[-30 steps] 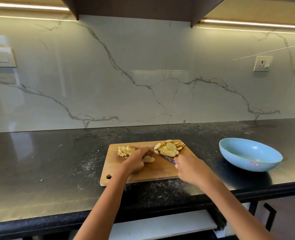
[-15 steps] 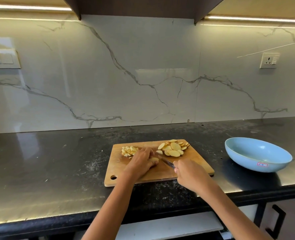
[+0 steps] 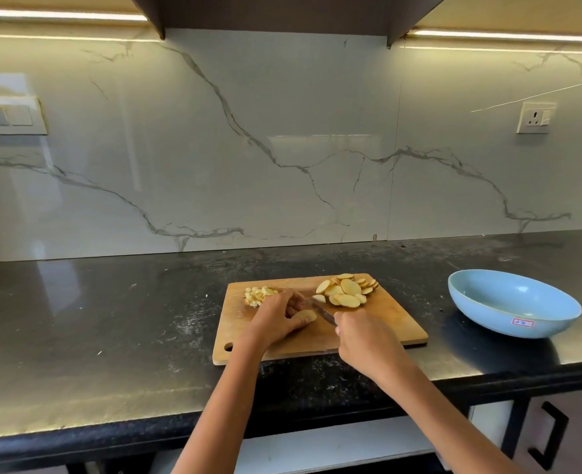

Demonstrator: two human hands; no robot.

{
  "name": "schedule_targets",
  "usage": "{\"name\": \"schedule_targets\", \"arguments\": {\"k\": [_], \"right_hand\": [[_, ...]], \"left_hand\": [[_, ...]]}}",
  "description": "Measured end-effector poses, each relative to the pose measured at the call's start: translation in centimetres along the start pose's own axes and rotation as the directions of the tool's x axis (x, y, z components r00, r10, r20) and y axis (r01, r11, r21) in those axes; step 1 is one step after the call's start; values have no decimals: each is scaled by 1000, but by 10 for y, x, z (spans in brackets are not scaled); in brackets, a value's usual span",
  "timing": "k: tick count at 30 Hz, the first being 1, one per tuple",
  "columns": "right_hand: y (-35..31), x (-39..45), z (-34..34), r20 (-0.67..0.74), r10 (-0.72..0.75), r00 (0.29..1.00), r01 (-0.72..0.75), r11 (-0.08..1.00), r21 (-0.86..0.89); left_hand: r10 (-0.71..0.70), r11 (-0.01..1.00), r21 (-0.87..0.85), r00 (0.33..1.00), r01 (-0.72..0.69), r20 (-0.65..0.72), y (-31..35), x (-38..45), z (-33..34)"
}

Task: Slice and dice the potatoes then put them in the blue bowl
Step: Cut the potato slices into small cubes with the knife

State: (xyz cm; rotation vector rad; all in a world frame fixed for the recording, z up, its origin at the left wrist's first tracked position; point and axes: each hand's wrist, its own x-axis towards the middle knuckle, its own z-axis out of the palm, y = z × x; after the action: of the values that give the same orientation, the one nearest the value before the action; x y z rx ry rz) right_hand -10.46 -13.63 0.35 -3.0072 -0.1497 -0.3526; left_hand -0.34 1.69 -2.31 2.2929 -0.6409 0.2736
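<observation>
Currently we work on the rectangular wooden cutting board [image 3: 395, 323], which lies on the dark speckled stone table [image 3: 111, 319].

1. Diced heap. At the board's far left sits the small heap of pale yellow diced potato pieces [image 3: 259, 295]. We judge these light, firm and wet-surfaced; they are best gathered by scooping with cupped fingers or by sliding them off the blade, not by pinching singly.

2. Left hand. Our left hand [image 3: 275, 321] lies just right of the diced heap, fingers curled down onto a round pale potato slice [image 3: 305, 315], pinning it flat against the board. A slice this thin is stiff but snaps easily, and its starchy face tends to slide on wood. We hold it from above with fingertips tucked back from the edge.

3. Knife. The steel-bladed kitchen knife [image 3: 320, 311] runs diagonally between both hands, its blade beside the held slice. Whether the edge is touching the slice we cannot tell.

4. Right hand. Our right hand [image 3: 368, 340] is closed fully round the knife handle, which is hidden inside the fist.

5. Sliced pile. At the board's far right lies the overlapping pile of yellow potato rounds [image 3: 346, 290], not yet diced.

6. Destination. The shallow light-blue bowl [image 3: 522, 323] stands on the table well apart to the right, with no potato visible in it.
</observation>
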Motion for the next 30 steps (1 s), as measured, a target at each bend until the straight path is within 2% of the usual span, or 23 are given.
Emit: {"name": "schedule_targets", "arguments": {"k": [6, 10, 13, 19, 30], "right_hand": [[-13, 1, -5, 39, -12, 999, 13, 1000, -16], [-26, -3, -1, -11, -73, 997, 70, 983, -170], [-33, 0, 2, -4, -132, 991, 128, 971, -203], [-28, -15, 6, 21, -138, 990, 140, 977, -161], [-24, -16, 6, -35, -8, 999, 6, 998, -58]], "left_hand": [[-13, 1000, -27, 1000, 12, -17, -2, 2, 2], [-39, 998, -52, 999, 38, -26, -2, 3, 2], [-43, 997, -60, 998, 40, -40, -2, 3, 2], [-54, 996, -66, 998, 52, -29, 0, 2, 2], [-66, 997, -39, 998, 65, -24, 1, 0, 1]]}}
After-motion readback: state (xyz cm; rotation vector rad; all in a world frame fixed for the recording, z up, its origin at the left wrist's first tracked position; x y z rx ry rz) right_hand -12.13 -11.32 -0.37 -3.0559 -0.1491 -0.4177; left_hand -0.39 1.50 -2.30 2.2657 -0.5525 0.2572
